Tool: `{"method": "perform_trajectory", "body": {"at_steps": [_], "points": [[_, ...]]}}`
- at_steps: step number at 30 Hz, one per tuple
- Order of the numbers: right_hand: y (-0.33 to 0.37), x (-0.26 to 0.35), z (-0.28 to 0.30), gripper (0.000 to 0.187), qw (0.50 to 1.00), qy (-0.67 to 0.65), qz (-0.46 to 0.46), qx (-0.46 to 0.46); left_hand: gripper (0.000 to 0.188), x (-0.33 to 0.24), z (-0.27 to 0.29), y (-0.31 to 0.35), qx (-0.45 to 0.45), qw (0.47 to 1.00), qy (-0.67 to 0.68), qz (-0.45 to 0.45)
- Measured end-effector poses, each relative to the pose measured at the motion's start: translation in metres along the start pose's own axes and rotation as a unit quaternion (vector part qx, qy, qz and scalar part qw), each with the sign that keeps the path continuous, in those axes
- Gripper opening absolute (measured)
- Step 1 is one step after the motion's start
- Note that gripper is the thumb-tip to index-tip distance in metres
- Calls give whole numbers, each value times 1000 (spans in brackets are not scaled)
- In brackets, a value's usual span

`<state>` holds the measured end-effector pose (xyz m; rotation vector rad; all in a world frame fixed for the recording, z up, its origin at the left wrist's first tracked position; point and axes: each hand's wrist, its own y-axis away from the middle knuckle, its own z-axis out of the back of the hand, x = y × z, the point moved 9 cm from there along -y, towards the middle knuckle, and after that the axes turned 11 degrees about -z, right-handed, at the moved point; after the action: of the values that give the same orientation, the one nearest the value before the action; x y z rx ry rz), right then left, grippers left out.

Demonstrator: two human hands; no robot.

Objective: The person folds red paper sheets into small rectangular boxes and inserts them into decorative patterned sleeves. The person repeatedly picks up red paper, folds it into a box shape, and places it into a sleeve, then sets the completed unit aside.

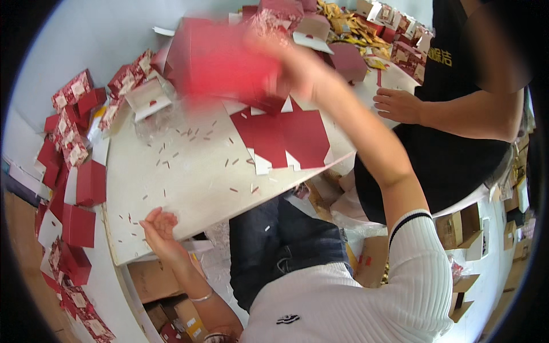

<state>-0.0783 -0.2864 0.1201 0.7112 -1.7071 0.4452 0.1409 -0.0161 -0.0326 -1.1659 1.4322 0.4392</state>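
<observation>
Dark red boxes (pixel 91 183), some with flowered sides, crowd the far left in a bent row. Next to them, an opened white box (pixel 150 100) lies near the back of the white table (pixel 194 200). At the table's front edge is the left hand (pixel 163 228), holding nothing, its fingers loosely curled. Small brown strips (pixel 231 140) are scattered across the tabletop. Further right, the right hand (pixel 289 64) grips a blurred red box (pixel 223 63) above the table; blur hides its exact finger placement. Just below lies 1 flat red card sheet (pixel 294 137) with white tabs. Yellow packets (pixel 349 26) are heaped behind, and another person's hand (pixel 397 106) rests at the right.
</observation>
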Motion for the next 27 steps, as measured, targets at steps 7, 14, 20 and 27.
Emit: {"method": "perform_trajectory", "body": {"at_steps": [7,14,20,27], "points": [[-11,102,61,70,896,396,151,-130,45,5,-16,-1,45,999,2,11],[72,-99,49,79,706,698,121,11,27,-15,-55,30,157,986,-47,-23],[127,-147,-5,58,742,654,143,40,32,-36,-121,60,343,924,-92,-143],[126,-137,-56,42,721,629,287,40,48,-36,-86,33,202,950,-221,-90]]}}
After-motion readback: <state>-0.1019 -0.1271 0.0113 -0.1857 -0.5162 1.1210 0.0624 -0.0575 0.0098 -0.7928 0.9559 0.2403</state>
